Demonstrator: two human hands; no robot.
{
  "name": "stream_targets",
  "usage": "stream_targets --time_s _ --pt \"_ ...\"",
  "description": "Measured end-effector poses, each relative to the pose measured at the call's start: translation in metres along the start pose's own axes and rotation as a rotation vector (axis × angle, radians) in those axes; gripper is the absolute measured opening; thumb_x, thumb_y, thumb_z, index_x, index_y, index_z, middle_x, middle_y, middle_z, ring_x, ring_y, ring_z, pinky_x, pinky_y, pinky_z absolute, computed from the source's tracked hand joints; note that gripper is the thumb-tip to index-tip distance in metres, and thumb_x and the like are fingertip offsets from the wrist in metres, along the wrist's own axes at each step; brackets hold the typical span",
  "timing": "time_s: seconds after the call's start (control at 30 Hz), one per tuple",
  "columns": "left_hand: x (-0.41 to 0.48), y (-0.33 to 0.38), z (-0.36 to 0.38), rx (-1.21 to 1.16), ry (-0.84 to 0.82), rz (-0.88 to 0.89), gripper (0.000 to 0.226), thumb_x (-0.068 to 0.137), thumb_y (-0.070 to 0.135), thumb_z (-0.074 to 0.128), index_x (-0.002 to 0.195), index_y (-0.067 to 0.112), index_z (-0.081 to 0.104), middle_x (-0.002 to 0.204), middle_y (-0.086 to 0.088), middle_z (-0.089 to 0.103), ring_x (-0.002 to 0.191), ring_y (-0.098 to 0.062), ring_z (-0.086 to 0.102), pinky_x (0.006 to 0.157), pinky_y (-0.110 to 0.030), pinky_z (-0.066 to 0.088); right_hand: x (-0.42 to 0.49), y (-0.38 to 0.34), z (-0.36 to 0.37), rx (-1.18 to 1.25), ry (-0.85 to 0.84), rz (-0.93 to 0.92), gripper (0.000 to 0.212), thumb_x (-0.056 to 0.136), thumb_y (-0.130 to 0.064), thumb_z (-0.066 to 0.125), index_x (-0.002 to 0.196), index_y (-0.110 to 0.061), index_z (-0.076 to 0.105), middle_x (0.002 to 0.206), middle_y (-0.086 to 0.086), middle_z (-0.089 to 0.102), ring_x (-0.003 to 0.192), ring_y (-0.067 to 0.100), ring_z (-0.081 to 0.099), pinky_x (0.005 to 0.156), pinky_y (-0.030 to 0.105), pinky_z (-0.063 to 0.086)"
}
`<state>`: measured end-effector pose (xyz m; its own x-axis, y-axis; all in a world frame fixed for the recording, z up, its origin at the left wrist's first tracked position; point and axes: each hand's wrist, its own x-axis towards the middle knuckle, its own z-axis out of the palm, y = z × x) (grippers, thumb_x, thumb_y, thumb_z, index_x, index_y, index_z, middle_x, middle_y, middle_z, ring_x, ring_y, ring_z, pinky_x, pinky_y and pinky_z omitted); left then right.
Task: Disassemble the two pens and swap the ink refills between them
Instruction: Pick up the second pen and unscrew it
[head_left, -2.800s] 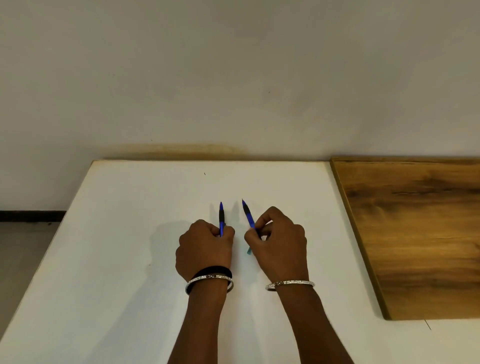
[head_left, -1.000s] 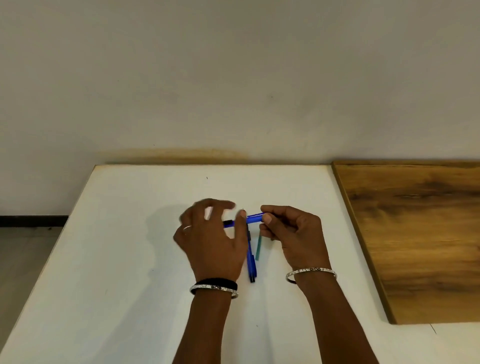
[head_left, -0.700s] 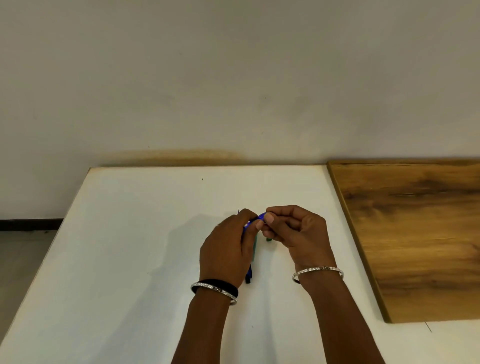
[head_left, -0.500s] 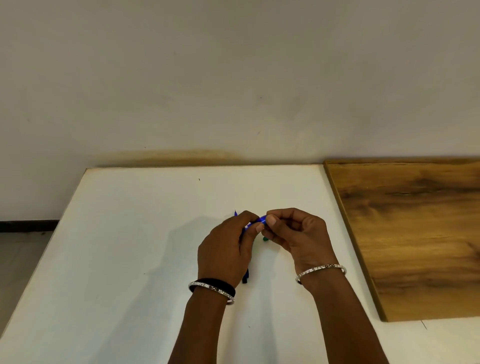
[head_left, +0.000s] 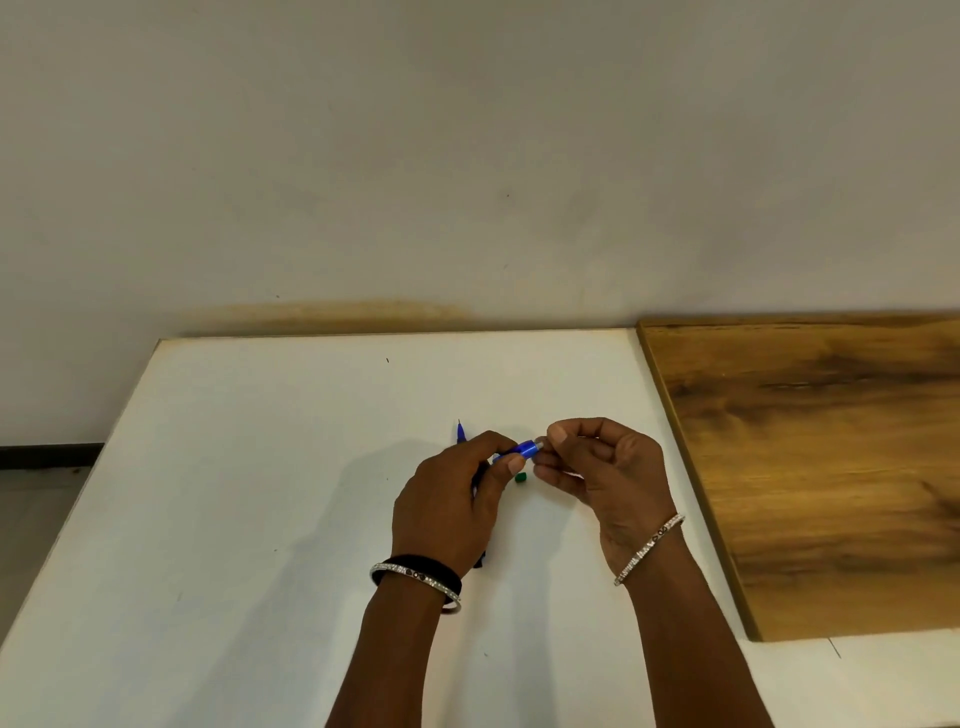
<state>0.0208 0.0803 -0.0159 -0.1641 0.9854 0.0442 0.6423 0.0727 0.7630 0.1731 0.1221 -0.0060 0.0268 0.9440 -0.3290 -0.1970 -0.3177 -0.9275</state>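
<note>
Over a white tabletop (head_left: 234, 519), the left hand (head_left: 449, 506) grips a blue pen (head_left: 522, 451) while the right hand (head_left: 605, 467) pinches its end. A second pen (head_left: 460, 432) lies beneath the left hand, its tip showing beyond.

The white surface (head_left: 234, 493) is free at left and top of the frame. At center a small green piece (head_left: 521, 478) lies. At right the wooden board (head_left: 805, 467) blocks.
</note>
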Motion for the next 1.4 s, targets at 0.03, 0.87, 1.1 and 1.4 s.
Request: stream_targets --time_s 0.03,0.87,1.1,1.4 --pt "0.000 0.000 0.000 -0.012 0.006 -0.010 0.021 0.090 0.050 0.047 0.098 0.040 0.064 0.048 0.011 0.044 0.048 -0.004 0.045 0.046 -0.016 0.029 0.001 0.001 -0.001 -0.087 0.074 -0.053 0.010 0.083 -0.006 0.072 0.091 -0.001 0.070 0.078 0.016 0.075 0.071 0.027 0.074 0.064 0.032 0.061" --pt "0.004 -0.009 0.000 -0.168 0.028 -0.118 0.037 0.082 0.059 0.048 0.102 0.035 0.068 0.076 0.005 0.067 0.068 -0.016 0.063 0.064 -0.029 0.053 0.005 -0.001 -0.002 -0.562 0.179 -0.199 0.020 0.076 -0.031 0.079 0.094 -0.032 0.071 0.086 -0.011 0.070 0.068 0.010 0.065 0.061 0.016 0.048" --pt "0.004 -0.008 0.000 -0.160 0.019 -0.104 0.039 0.082 0.058 0.049 0.105 0.034 0.069 0.076 0.007 0.067 0.069 -0.012 0.063 0.064 -0.026 0.051 -0.001 0.000 0.011 -0.323 -0.079 -0.116 0.008 0.084 -0.020 0.073 0.088 -0.014 0.075 0.075 0.005 0.076 0.065 0.017 0.072 0.047 0.020 0.048" --pt "0.004 -0.009 0.003 -0.132 0.010 -0.091 0.027 0.085 0.051 0.054 0.103 0.037 0.068 0.071 0.018 0.062 0.069 -0.008 0.063 0.062 -0.019 0.047 0.002 0.006 0.011 -0.308 -0.080 -0.148 0.007 0.090 -0.010 0.064 0.092 -0.004 0.068 0.075 0.012 0.075 0.067 0.020 0.073 0.054 0.023 0.054"
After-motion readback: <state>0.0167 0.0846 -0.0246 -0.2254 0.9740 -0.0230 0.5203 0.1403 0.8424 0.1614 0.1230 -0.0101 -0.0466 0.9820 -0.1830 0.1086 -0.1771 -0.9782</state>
